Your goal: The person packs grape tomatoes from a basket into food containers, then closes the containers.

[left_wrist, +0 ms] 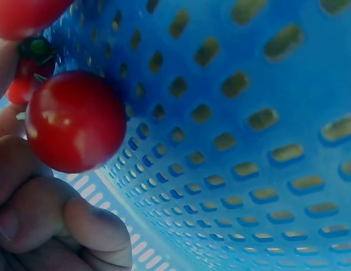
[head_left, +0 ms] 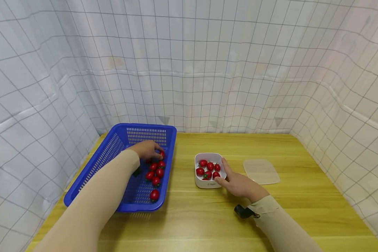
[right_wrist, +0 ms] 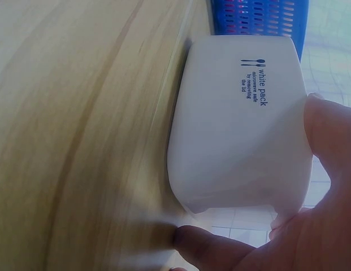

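Note:
Inside the blue plastic basket (head_left: 171, 157), my left hand (head_left: 146, 149) pinches a red cherry tomato (head_left: 162, 154) between thumb and fingers near the right wall. Several more cherry tomatoes (head_left: 153, 167) lie just below that hand. The left wrist view shows curled fingers beside a round cherry tomato (left_wrist: 76, 121) close to the perforated wall. My right hand (head_left: 240, 183) holds the right side of a small white container (head_left: 206, 184), its thumb on the rim. Several cherry tomatoes (head_left: 210, 166) lie in the container. Printed lettering marks its side in the right wrist view.
A translucent flat lid (head_left: 261, 171) lies on the wooden table (head_left: 201, 217) right of the container. A black wrist device (head_left: 243, 211) is on my right wrist. White grid-patterned curtains (head_left: 189, 70) hang behind the table and along both sides.

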Available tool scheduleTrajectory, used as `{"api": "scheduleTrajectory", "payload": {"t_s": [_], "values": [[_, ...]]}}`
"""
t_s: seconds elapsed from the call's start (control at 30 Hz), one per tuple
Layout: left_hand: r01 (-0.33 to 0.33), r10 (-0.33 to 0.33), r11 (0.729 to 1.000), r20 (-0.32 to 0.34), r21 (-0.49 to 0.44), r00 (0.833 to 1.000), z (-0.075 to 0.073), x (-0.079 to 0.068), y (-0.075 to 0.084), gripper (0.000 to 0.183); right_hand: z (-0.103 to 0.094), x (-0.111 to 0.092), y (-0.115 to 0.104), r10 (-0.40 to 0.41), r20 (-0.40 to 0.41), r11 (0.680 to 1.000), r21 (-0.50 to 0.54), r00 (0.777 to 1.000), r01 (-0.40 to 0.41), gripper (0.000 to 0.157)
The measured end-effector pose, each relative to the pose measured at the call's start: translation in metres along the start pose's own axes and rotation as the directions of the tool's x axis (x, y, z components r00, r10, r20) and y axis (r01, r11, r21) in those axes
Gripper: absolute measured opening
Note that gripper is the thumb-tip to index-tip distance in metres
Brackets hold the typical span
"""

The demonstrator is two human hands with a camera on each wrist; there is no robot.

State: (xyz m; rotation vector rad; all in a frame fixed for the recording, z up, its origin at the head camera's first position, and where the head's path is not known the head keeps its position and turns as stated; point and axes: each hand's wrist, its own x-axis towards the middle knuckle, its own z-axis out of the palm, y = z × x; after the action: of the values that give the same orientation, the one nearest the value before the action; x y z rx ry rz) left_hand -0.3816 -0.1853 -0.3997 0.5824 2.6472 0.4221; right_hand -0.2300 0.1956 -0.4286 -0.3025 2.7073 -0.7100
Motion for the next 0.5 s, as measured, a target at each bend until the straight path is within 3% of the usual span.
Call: {"api": "scheduleTrajectory", "payload": {"t_s": [0.5], "values": [[0.017,-0.018,0.999,0.009,0.037,1.0,0.0024,-0.0001,0.0,0.048,-0.0003,0.0004,-0.0005,-0.005,0.002,1.0,0.006,1.0,0.005,0.097]]}}
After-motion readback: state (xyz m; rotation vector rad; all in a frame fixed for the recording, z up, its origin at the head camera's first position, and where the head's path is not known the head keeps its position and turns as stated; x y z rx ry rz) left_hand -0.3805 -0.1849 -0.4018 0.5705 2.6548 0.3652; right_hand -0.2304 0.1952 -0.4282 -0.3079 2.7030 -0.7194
